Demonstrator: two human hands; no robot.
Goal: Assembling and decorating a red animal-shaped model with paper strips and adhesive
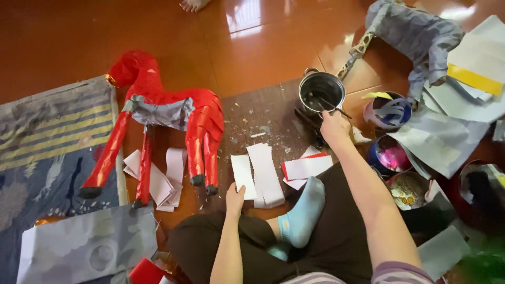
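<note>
Daylight comes in from beyond the pot point(321, 92), at the far side of the room, and lays bright white glare patches on the glossy red floor point(247, 47) just past it. The scene is evenly bright, colours strong, shadows soft and short under the red horse point(168, 113) left of the pot. The pot's inside reads dark with a shiny rim. Nearest the camera, well this side of the pot, the sleeve and green corner blur. Straight edges bend slightly toward the frame borders.
</note>
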